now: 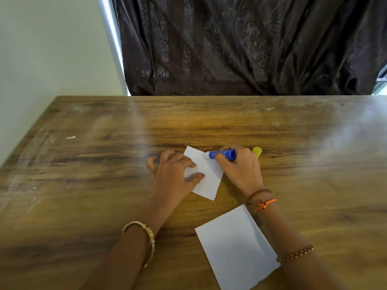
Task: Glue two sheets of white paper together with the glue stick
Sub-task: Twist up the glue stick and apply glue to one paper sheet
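A small white sheet (pixel 209 174) lies tilted on the wooden table (pixel 83 164) at mid-table. My left hand (pixel 173 174) presses flat on its left side, thumb and a finger on the paper. My right hand (pixel 240 166) grips a blue glue stick (pixel 222 154), held sideways with its tip pointing left over the sheet's upper right part. A yellow cap (pixel 257 152) lies on the table just behind my right hand. A second, larger white sheet (pixel 236 250) lies nearer to me, partly under my right forearm.
The table's far edge meets a dark curtain (pixel 251 49); a pale wall (pixel 52 49) stands to the left. Bare wood spreads to the left and right of the hands.
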